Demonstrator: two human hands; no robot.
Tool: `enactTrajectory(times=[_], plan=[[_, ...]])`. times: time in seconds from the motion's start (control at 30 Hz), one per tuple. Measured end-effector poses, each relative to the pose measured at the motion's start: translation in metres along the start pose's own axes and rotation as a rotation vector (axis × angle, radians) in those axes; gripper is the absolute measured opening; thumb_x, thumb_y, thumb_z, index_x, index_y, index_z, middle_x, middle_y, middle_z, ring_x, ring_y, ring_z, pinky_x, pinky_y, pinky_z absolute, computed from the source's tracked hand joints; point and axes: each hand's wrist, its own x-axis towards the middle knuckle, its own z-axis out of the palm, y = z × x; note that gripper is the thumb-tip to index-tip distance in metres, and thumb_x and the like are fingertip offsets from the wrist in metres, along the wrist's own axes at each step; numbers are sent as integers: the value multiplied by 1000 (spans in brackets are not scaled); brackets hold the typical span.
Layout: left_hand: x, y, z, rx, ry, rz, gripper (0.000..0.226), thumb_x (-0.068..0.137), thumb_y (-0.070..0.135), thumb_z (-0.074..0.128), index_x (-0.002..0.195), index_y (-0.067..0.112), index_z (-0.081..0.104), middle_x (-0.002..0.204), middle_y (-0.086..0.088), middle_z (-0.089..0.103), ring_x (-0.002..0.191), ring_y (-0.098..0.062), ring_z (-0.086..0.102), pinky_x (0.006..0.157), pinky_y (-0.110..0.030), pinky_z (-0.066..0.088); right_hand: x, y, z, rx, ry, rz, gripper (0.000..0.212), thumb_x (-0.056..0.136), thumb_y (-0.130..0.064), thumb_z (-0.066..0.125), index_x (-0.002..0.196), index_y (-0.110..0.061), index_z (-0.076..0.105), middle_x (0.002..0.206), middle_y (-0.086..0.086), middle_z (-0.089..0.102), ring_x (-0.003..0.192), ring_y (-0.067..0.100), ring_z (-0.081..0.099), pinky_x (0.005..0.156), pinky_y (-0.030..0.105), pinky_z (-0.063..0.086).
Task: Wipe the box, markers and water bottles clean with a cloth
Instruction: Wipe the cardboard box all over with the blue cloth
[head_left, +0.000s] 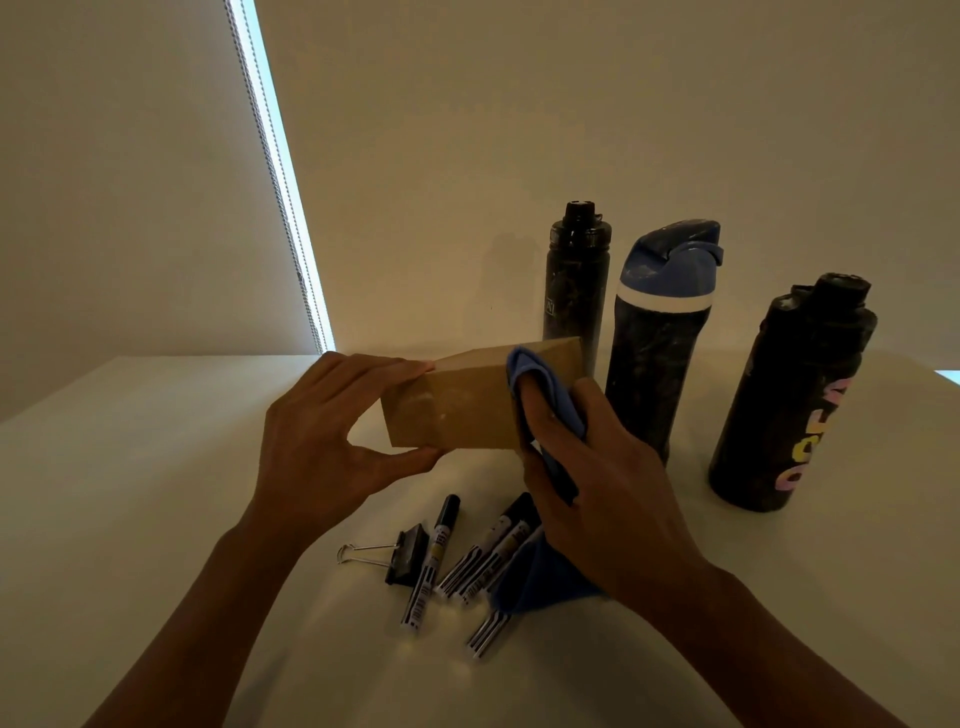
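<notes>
Gripping box (457, 415), left hand (322, 447), probably cloth (558, 402), right hand (597, 478)

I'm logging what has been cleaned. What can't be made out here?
All in the head view.
Box: right end covered by the cloth and right hand; underside and far side face away.
Lowest marker: upper part lies under the cloth.
Right bottle: lettering curves out of sight, unreadable.
Other markers: label print too small.
</notes>
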Motion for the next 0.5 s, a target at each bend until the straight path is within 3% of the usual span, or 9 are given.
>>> enactTrajectory(times=[0.1, 0.37, 0.5], plan=[[-1, -1, 0, 4, 17, -25, 76, 68, 56, 91, 126, 11, 72, 122, -3, 72, 108, -19, 65, 93, -33, 53, -4, 3, 0, -27, -4, -39, 61, 97, -31, 61, 152, -22, 36, 110, -1, 48, 76, 6, 46, 61, 17, 51], [-4, -9, 6, 44, 23, -82, 78, 67, 60, 89, 126, 13, 71, 123, -3, 70, 107, -20, 63, 91, -39, 54, -6, 8, 1, -56, 5, -76, 49, 99, -37, 58, 144, -19, 51, 103, -2, 51, 74, 5, 43, 62, 15, 47], [-5, -11, 10, 71, 7, -106, 78, 68, 62, 87, 129, 16, 69, 125, -3, 68, 109, -21, 61, 88, -40, 55, -3, 13, 0, 45, 111, -45, 37, 104, -42, 46, 116, -19, 72, 92, -2, 62, 74, 6, 50, 58, 19, 48]])
